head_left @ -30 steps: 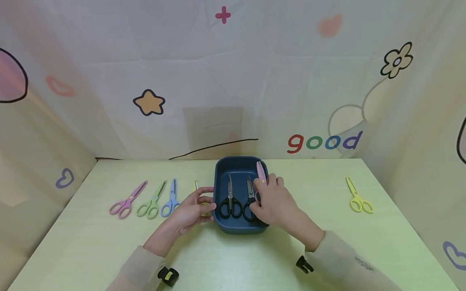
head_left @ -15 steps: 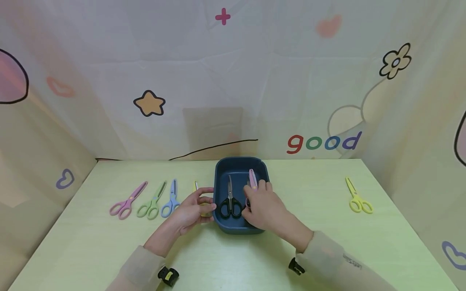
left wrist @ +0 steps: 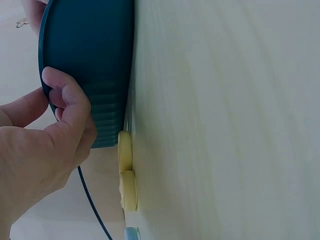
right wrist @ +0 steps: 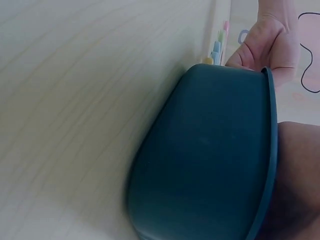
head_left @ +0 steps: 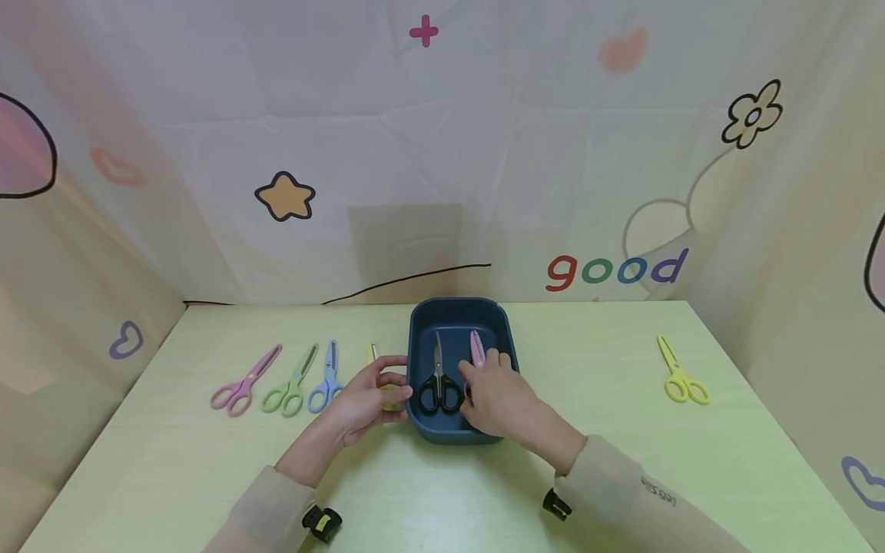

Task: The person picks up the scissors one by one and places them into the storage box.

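Navy box (head_left: pixel 458 435)'s being pinched at its left rim by the left hand (head_left: pixel 362 401), pretty near the back edge of the table (head_left: pixel 588 369); inside, pink scissors (head_left: pixel 476 346) are gripped by the right hand (head_left: pixel 499 395), black scissors (head_left: pixel 439 392) just beside.

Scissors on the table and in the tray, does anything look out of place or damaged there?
One yellow pair of scissors looks astray, lying alone far right, while the pink pair, green pair and blue pair line up on the left. No damage shows, though the right hand partly hides the pink-tipped scissors in the tray.
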### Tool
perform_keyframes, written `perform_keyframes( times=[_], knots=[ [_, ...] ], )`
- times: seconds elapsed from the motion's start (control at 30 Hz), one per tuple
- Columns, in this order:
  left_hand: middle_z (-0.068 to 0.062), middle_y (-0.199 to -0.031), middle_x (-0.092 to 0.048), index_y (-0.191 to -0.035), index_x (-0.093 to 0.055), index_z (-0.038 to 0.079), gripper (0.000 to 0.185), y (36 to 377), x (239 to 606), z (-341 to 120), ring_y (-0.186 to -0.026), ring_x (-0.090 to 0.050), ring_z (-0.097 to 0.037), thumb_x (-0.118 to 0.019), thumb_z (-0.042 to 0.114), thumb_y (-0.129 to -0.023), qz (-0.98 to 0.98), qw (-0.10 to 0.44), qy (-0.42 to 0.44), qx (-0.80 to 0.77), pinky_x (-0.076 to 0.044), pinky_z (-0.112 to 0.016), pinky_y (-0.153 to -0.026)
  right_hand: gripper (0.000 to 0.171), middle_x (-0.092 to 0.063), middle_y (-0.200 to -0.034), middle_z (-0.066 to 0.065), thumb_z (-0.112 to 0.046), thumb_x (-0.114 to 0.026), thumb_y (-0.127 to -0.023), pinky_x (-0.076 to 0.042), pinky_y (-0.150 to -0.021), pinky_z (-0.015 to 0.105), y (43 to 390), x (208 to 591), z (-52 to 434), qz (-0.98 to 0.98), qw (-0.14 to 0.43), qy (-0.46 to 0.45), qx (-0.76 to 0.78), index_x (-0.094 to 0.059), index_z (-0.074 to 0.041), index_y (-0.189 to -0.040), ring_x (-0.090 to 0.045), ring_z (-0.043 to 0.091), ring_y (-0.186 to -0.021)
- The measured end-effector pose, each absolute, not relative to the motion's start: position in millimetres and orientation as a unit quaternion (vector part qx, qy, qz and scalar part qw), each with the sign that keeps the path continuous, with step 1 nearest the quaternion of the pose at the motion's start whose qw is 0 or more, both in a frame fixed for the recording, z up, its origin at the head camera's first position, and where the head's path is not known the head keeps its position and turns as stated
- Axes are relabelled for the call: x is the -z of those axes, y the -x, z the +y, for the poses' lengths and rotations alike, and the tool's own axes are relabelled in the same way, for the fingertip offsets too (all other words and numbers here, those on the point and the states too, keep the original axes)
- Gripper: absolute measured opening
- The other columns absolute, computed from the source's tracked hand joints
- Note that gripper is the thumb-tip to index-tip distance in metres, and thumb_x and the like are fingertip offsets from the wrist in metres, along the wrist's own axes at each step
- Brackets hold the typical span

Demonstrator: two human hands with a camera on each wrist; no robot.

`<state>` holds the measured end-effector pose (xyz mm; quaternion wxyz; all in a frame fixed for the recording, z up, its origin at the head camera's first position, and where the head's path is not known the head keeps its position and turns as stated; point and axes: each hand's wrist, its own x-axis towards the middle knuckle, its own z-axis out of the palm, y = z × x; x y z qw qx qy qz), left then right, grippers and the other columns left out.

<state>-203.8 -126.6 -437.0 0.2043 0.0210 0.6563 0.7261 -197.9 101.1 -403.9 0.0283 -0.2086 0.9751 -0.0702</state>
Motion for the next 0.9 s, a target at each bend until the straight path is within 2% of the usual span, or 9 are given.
perform_keyframes(
  times=[0.27, 0.57, 0.73, 0.9],
  knots=[
    [-0.011, -0.108, -0.050, -0.152, -0.035, 0.000, 0.056, 203.7, 437.7, -127.1, -0.082, -0.053, -0.019, -0.057, -0.006, -0.101, 0.658, 0.203, -0.021, -0.724, -0.055, -0.031, -0.072, 0.023, -0.050, -0.091, 0.019, -0.021, -0.072, -0.093, -0.047, -0.066, 0.041, 200.5, 408.0, 101.0, 0.973, 0.053, 0.213, 0.069, -0.062, -0.008, -0.109, -0.047, 0.035, -0.088],
    [-0.011, -0.109, -0.050, -0.152, -0.034, 0.000, 0.056, 203.7, 438.4, -127.7, -0.082, -0.054, -0.019, -0.058, -0.005, -0.101, 0.656, 0.206, -0.023, -0.725, -0.055, -0.030, -0.071, 0.032, -0.055, -0.104, 0.023, -0.019, -0.075, -0.090, -0.050, -0.078, 0.049, 205.4, 407.7, 100.3, 0.971, 0.127, 0.189, 0.071, -0.063, -0.008, -0.118, -0.051, 0.035, -0.091],
    [-0.012, -0.109, -0.050, -0.152, -0.035, 0.000, 0.055, 204.6, 439.3, -127.5, -0.081, -0.054, -0.019, -0.057, -0.005, -0.101, 0.657, 0.205, -0.019, -0.726, -0.055, -0.030, -0.071, 0.026, -0.053, -0.100, 0.021, -0.020, -0.076, -0.091, -0.050, -0.076, 0.048, 205.5, 408.3, 100.3, 0.971, 0.116, 0.194, 0.074, -0.063, -0.008, -0.111, -0.050, 0.034, -0.091],
    [-0.012, -0.110, -0.050, -0.152, -0.036, 0.002, 0.055, 204.6, 440.2, -128.0, -0.082, -0.055, -0.021, -0.057, -0.005, -0.101, 0.655, 0.205, -0.019, -0.727, -0.055, -0.031, -0.072, 0.027, -0.052, -0.097, 0.017, -0.025, -0.078, -0.091, -0.049, -0.074, 0.045, 203.6, 409.3, 102.1, 0.971, 0.078, 0.205, 0.092, -0.062, -0.007, -0.103, -0.049, 0.033, -0.092]
  ],
)
